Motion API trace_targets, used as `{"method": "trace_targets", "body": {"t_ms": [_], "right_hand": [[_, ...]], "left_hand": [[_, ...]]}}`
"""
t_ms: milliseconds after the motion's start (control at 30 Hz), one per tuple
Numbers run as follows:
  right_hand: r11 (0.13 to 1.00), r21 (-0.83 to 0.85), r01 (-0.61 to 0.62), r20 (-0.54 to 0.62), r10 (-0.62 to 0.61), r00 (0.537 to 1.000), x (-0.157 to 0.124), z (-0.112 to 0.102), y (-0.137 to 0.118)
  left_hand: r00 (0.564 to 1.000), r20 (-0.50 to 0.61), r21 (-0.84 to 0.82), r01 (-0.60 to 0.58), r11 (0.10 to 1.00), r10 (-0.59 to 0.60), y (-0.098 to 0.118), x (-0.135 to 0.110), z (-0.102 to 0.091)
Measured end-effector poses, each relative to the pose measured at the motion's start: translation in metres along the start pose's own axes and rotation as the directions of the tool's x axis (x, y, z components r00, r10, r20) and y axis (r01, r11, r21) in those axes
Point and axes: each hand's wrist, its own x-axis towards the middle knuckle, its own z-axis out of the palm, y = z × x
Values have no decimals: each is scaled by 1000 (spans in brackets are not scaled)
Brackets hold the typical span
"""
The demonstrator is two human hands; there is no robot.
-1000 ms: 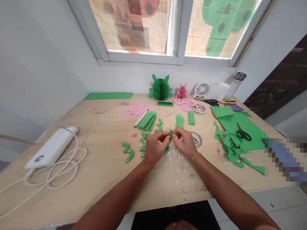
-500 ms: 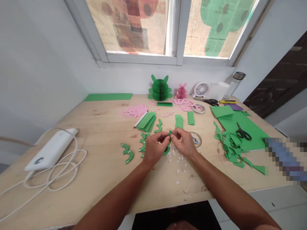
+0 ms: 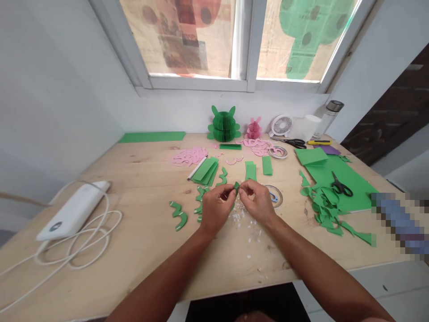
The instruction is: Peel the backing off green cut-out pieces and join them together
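A small green paper piece sits midway between the surface's left and right edges, pinched between thumb and finger of the left hand. The right hand has its fingertips drawn together just beside it; whether they grip the paper too, I cannot tell.

The likeliest trouble is a crease or tear, if the 2 hands pull against each other on so small a piece. Loose white scraps lie under the fingers and trail toward the near edge; if the paper is sticky, they could cling to it. Green curved pieces lie partly hidden behind the left hand, so a leftward sweep of the wrist could scatter them.

As for containers, 2 stand near the far right corner: a clear bottle with a metal cap and, just left of it, a white cup-like vessel. The contents of both are impossible to make out. Beyond the right hand, a tape roll rings something small and blue.
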Motion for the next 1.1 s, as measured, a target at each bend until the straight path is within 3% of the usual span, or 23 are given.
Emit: {"method": "trace_targets", "body": {"t_ms": [200, 1100], "right_hand": [[999, 29, -37, 0, 37, 999, -2, 1, -1], [998, -54, -23, 22, 24, 999, -1, 1, 2]], "left_hand": [[996, -4, 77, -89, 993, 89, 0, -1, 0], [999, 28, 60, -16, 998, 15, 0, -1, -1]]}}
